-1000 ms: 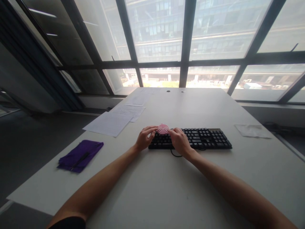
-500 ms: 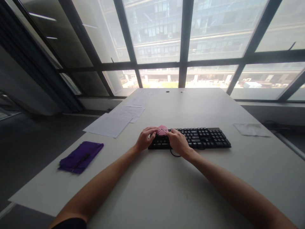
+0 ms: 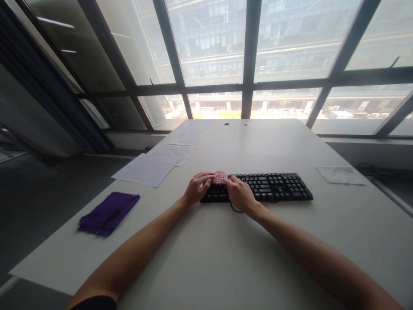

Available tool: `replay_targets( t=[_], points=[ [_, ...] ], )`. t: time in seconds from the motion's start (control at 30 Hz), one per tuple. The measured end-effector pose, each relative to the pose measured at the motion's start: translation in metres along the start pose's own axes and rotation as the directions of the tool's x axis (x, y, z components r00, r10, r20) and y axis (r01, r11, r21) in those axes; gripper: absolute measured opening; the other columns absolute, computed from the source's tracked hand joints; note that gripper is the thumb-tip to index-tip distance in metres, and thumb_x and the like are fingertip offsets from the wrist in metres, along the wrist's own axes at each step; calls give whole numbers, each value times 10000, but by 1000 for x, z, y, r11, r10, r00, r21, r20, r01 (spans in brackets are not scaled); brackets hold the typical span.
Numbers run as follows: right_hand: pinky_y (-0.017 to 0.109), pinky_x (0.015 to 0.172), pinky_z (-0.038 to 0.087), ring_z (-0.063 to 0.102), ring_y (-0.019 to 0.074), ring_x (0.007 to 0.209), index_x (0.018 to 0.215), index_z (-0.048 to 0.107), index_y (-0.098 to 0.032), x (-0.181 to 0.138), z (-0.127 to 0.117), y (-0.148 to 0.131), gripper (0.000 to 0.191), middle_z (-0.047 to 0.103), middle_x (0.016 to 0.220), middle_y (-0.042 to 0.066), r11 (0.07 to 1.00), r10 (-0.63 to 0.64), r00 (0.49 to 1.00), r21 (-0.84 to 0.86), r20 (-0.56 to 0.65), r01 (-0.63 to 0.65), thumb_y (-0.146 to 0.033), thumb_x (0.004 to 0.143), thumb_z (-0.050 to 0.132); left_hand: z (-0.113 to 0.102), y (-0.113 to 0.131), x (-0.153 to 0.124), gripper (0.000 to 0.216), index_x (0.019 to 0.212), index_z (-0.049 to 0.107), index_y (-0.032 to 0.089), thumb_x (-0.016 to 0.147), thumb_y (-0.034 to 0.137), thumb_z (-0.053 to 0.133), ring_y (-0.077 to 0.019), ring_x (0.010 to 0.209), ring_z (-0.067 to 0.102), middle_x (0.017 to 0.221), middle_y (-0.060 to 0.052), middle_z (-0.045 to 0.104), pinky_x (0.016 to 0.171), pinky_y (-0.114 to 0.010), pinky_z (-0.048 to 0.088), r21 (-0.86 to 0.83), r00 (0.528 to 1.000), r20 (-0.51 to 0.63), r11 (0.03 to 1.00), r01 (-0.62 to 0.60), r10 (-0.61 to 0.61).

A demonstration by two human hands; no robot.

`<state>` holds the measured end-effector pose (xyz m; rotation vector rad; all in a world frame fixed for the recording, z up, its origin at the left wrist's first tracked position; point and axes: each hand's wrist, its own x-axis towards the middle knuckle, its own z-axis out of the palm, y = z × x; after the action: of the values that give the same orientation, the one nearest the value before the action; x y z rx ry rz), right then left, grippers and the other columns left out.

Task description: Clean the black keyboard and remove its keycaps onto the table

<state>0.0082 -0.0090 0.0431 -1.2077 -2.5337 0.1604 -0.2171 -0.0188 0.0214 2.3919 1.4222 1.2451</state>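
Note:
A round pink brush [image 3: 220,176] with concentric rings on its face and short bristles along its lower edge is over the left part of a black keyboard [image 3: 274,186]. My left hand [image 3: 196,187] grips its left edge, fingers along the rim and thumb below. On the opposite side, my right hand [image 3: 239,191] pinches the right edge with its fingers curled in. Both hands hang over the keyboard and hide some of its keys. I cannot tell whether the bristles touch the keys. A black cable [image 3: 235,208] loops out below the keyboard.
A folded purple cloth [image 3: 109,211] with a dark slim tool [image 3: 111,217] on it lies to the left. Printed papers [image 3: 145,168] spread along the left edge of the white table [image 3: 200,267]. A pale, thin sheet or cloth [image 3: 340,175] lies at right. Windows rise behind.
My right hand has shifted very slightly left along with the pink brush's right edge. Otherwise the hands and the keyboard stay nearly as they were.

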Motion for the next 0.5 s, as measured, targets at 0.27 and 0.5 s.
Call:
replay_targets(
  t=[0.27,0.5],
  points=[
    [267,737,455,623,199,915,1238,564,-205,1,0,-1,340,604,1066,96,1000,-16,1000,-11,12,17,-140,986,344,0,2,3,283,1109,714,221,982,270,466,-210,1154,619,1179,-53,711,1050,-430,475,8,1000,-4,1000,19,-19],
    [258,748,450,604,203,934,1256,558,-197,0,0,-2,344,617,1060,108,998,-26,999,-50,-25,24,-129,986,356,0,3,1,273,1109,705,219,983,244,465,-205,1155,604,1180,-55,704,1043,-421,470,20,999,-41,1000,-10,11]
  ],
)
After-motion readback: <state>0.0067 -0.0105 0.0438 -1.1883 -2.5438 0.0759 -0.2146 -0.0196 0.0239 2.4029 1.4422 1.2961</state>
